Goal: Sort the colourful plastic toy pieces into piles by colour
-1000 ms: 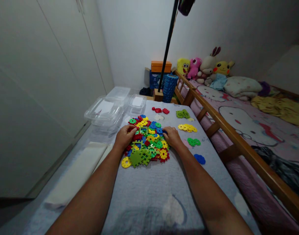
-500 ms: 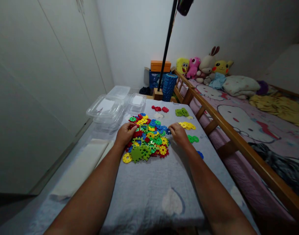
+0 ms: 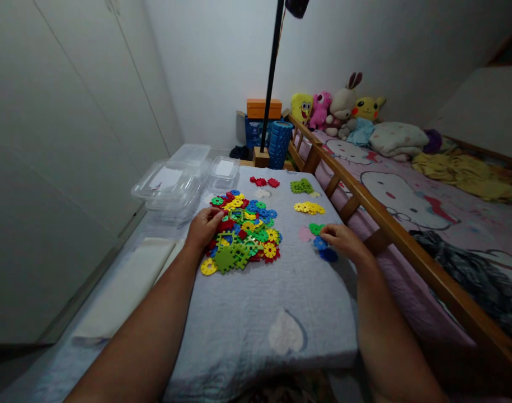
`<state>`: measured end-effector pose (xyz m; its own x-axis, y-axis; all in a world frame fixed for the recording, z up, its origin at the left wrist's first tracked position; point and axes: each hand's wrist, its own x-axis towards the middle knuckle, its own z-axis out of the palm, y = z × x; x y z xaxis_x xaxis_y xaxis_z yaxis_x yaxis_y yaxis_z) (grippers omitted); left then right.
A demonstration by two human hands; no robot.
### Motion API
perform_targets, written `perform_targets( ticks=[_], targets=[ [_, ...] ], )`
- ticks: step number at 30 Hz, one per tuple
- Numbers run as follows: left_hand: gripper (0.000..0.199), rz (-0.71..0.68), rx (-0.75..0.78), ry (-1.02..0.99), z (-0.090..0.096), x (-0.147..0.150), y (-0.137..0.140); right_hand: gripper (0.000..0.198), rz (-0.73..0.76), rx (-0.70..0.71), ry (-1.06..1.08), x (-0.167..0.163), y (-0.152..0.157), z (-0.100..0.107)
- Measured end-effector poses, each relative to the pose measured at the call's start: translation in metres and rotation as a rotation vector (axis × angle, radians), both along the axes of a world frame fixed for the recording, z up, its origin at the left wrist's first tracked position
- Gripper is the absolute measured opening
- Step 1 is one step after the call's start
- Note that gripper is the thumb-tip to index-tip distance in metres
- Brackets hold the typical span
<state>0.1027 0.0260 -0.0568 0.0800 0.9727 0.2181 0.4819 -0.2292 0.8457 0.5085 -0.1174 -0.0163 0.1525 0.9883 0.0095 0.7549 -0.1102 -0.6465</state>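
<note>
My right hand [image 3: 343, 242] pinches a blue notched plastic disc [image 3: 320, 243] on the table's right side. That disc is just above a darker blue disc [image 3: 328, 255] and below a small group of green discs [image 3: 316, 228]. My left hand [image 3: 203, 228], fingers pressed together, is at the left edge of a mixed pile of plastic connector pieces [image 3: 247, 226], close to some red ones. Whatever its fingertips may hold is hidden. The pile has red, yellow, blue and green discs plus light-green square pieces.
Sorted groups of yellow discs [image 3: 309, 208], light-green pieces [image 3: 301, 186] and red pieces [image 3: 273, 182] lie farther back. Clear plastic boxes [image 3: 163, 182] stand at the back left, a folded cloth [image 3: 123, 285] nearer. A wooden bed rail [image 3: 365, 196] runs along the right.
My right hand has moved from the pile's right edge to the right and nearer me, carrying a blue disc to the dark blue one. My left hand stays at the pile. The view has shifted slightly.
</note>
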Motion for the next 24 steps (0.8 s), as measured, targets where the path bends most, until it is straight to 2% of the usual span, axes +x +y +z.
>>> perform_targets(
  ticks=[10, 15, 19, 24],
  targets=[
    [0.048, -0.004, -0.013, 0.005, 0.003, 0.0, -0.004, 0.012, 0.067, -0.129, 0.033, 0.005, -0.013, -0.009],
    [0.047, 0.029, -0.011, 0.013, 0.0, -0.001, -0.002, 0.014, 0.03, -0.048, 0.011, 0.0, -0.009, -0.01],
    [0.051, 0.027, -0.016, -0.018, -0.004, 0.001, -0.001, 0.018, 0.064, 0.01, -0.002, -0.029, 0.004, 0.0],
    [0.054, -0.056, -0.02, 0.018, -0.008, 0.002, 0.001, 0.013, 0.258, 0.038, -0.118, -0.085, 0.033, 0.004]
  ],
)
